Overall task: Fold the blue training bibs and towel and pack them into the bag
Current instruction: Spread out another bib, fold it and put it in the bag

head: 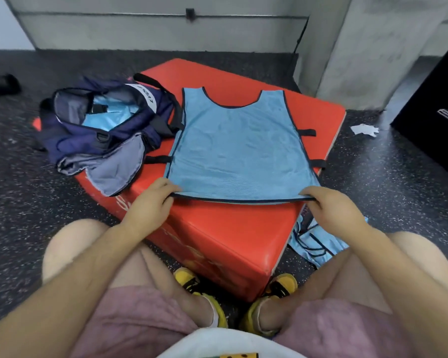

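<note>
A light blue training bib (239,146) with dark trim lies spread flat on a red padded box (308,112), its neck hole facing away from me. My left hand (150,202) pinches the bib's near left corner at the hem. My right hand (331,208) pinches the near right corner. A navy bag (106,120) sits open on the box's left end, with light blue fabric (109,112) showing inside. More light blue bibs (318,244) lie crumpled on the floor by the box's right side. No towel is plainly visible.
The box stands on dark speckled floor (386,177). A grey wall and pillar (360,47) rise behind it. At the far right stands a black box (437,112), with a white paper scrap (364,129) on the floor near it. My knees and yellow shoes (277,290) are close to the box.
</note>
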